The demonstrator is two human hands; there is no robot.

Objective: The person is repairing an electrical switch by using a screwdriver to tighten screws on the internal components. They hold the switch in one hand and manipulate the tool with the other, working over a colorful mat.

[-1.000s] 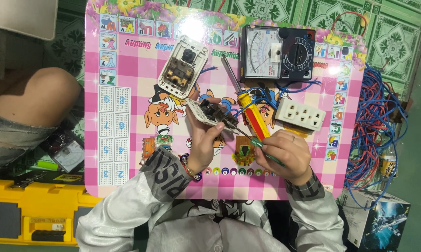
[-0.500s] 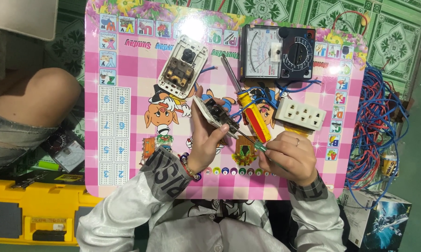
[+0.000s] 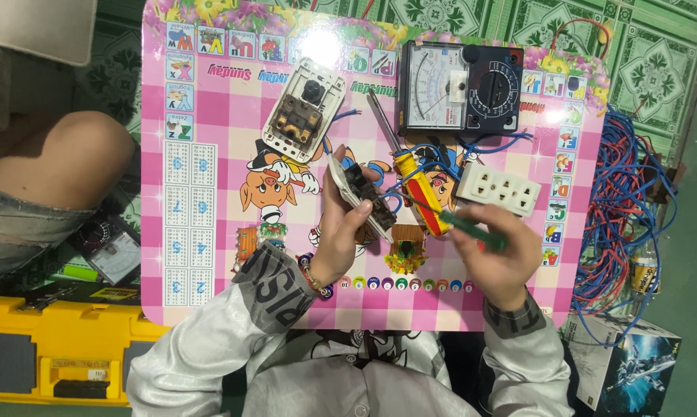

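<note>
Green patterned floor tiles (image 3: 657, 54) under a low pink checked table (image 3: 232, 147), glare at its top edge.

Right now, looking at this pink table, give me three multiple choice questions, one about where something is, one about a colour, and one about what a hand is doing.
1. Where does the analog meter lie on the pink table?
A. at the far edge, beyond the hands
B. under the left hand
C. on the yellow toolbox

2. What colour is the handle of the screwdriver in the right hand?
A. white
B. green
C. black

3. What is the left hand doing?
A. resting flat and empty
B. gripping a switch module
C. lifting the white socket block

Answers: 1 A, the meter sits at the table's far edge, past the red-and-yellow screwdriver. 2 B, the green screwdriver shows a green grip over the fingers. 3 B, the fingers wrap round the switch module, while the white socket block lies untouched and the yellow toolbox stands beside the table.
</note>
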